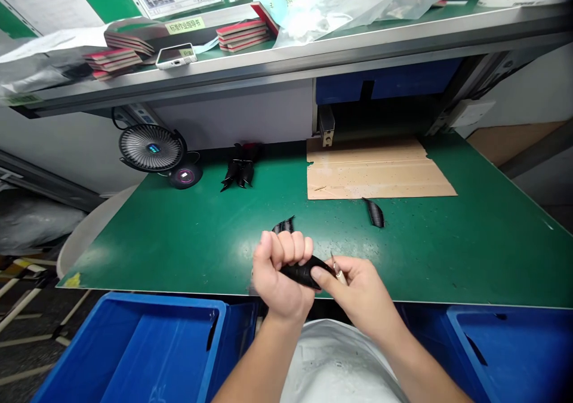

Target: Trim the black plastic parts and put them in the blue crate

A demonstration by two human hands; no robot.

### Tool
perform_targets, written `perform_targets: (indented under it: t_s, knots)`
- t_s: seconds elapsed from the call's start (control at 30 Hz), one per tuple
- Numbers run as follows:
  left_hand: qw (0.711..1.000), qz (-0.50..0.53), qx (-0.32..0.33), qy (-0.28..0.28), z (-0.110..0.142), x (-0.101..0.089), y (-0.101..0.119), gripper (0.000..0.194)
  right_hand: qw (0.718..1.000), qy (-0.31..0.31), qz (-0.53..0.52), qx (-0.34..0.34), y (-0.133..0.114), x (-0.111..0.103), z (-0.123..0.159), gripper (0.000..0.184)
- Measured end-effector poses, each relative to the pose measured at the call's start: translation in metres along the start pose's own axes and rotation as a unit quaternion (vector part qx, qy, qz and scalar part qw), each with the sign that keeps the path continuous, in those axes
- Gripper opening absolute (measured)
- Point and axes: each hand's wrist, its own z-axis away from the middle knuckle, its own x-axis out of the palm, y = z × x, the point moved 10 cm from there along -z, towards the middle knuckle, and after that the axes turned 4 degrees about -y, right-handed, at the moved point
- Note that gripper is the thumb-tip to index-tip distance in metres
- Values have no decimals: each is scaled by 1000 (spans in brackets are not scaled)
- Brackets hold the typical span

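Observation:
My left hand (pixel 280 271) is closed in a fist around a black ribbed, pointed part (pixel 307 270) at the near edge of the green table (pixel 188 236). My right hand (pixel 358 289) is closed too: its thumb presses on the part's tip and its fingers pinch a small pale-handled blade tool (pixel 339 273). A second black part (pixel 283 225) lies just behind my left hand. A third (pixel 375 212) lies on the mat near the cardboard. Further back rests a small pile of the same black parts (pixel 239 170).
A cardboard sheet (pixel 376 170) lies at the back centre-right. A small desk fan (pixel 152 148) stands at the back left. Blue bins sit below the table edge at left (pixel 134 349) and right (pixel 514 349). A shelf (pixel 286 57) above carries a phone, red-edged stacks and plastic bags.

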Motion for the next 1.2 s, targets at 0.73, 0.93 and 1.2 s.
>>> perform_targets:
  t_s: [0.73,0.93,1.2]
  knots:
    - [926,28,-259,274,10,-64,-89,39,988,110,21,-104,-9,-42,2,16]
    - [920,-38,-281,272,23,-67,-99,45,992,113,9,-49,-5,-46,2,22]
    - [929,-304,-126,169,-30,-122,-84,35,967,81,236,-58,55,-70,-37,24]
